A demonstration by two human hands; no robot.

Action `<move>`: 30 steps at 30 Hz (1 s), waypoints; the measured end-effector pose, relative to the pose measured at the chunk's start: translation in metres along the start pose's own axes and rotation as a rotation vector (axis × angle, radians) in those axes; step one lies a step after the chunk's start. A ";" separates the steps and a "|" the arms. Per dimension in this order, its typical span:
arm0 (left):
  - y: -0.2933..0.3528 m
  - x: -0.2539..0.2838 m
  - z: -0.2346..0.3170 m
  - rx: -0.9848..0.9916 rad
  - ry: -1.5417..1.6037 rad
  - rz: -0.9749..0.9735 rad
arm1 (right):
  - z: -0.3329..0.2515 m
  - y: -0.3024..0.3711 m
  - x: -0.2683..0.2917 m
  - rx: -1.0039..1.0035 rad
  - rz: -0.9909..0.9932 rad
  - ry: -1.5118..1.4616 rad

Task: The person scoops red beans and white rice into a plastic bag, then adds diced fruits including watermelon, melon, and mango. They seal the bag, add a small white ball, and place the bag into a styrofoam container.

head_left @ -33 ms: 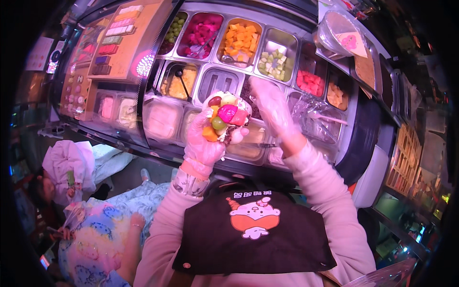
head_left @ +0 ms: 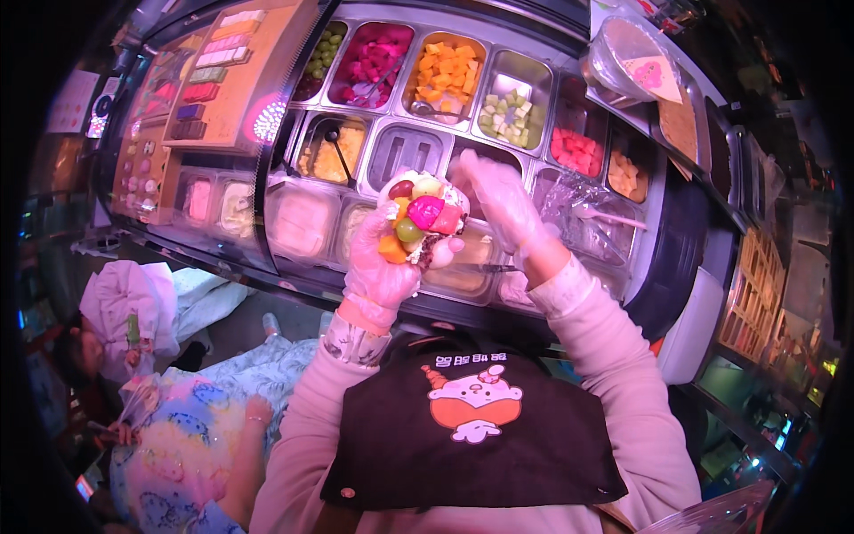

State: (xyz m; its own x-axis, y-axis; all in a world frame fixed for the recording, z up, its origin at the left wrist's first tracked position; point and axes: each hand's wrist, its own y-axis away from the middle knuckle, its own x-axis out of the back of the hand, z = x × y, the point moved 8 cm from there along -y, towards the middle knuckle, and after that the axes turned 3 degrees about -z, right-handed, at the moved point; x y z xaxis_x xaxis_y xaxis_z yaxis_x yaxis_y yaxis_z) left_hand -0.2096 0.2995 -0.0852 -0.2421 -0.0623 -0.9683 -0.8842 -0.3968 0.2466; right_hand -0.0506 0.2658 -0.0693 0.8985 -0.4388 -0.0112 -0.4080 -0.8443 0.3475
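My gloved left hand (head_left: 381, 258) is wrapped round a cream dessert (head_left: 427, 242) just in front of the food pans. On the cream lie a pink dragon fruit piece (head_left: 425, 212), a green grape (head_left: 408, 230), orange and red fruit chunks and some dark crumbs. A pale round ball sits at its lower right. What wraps or supports the cream underneath is hidden by my fingers. Close to its right side, my gloved right hand (head_left: 500, 198) hangs over a dark pan, fingers bent and drawn together. Whatever they pinch is too small to make out.
Beyond my hands, metal pans hold dragon fruit (head_left: 369, 67), mango (head_left: 445, 71), pale green cubes (head_left: 510, 118) and red cubes (head_left: 576, 151). Crumpled clear plastic (head_left: 583, 209) lies at the right. A display case (head_left: 231, 89) borders the left. Other people (head_left: 191, 436) are at the lower left.
My right hand has shifted slightly, its fingers bending more toward the dessert. My left hand and the dessert stay almost in place.
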 end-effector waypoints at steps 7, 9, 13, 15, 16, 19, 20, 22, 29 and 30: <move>0.002 -0.001 -0.016 0.043 -0.086 0.007 | 0.013 0.027 0.005 -0.210 -0.111 -0.081; -0.001 0.003 -0.020 0.035 -0.121 0.048 | 0.024 0.024 0.006 -0.185 -0.107 -0.130; -0.009 0.004 -0.029 0.012 -0.169 0.068 | 0.023 0.023 0.016 -0.006 0.054 -0.094; -0.013 0.001 -0.031 -0.008 -0.172 0.054 | 0.012 0.028 0.021 0.175 0.152 -0.022; -0.015 -0.001 -0.031 -0.015 -0.166 0.042 | 0.009 0.030 0.025 0.219 0.235 0.002; -0.020 -0.005 -0.034 -0.053 -0.185 0.074 | -0.002 0.034 0.035 0.367 0.441 0.103; -0.022 -0.005 -0.035 -0.068 -0.197 0.096 | -0.004 0.032 0.038 0.385 0.450 0.110; -0.023 -0.010 -0.037 -0.068 -0.209 0.074 | -0.008 0.027 0.046 0.426 0.467 0.121; -0.032 -0.020 -0.042 -0.062 -0.166 0.056 | -0.002 -0.003 0.063 0.341 0.257 -0.569; -0.034 -0.019 -0.042 -0.056 -0.152 0.062 | -0.001 -0.007 0.065 0.322 0.222 -0.669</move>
State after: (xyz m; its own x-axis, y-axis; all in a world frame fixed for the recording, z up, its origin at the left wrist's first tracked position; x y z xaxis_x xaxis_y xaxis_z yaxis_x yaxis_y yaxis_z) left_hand -0.1583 0.2756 -0.0767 -0.3569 0.0490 -0.9328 -0.8430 -0.4471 0.2991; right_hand 0.0108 0.2434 -0.0713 0.5431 -0.6140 -0.5728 -0.6857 -0.7180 0.1194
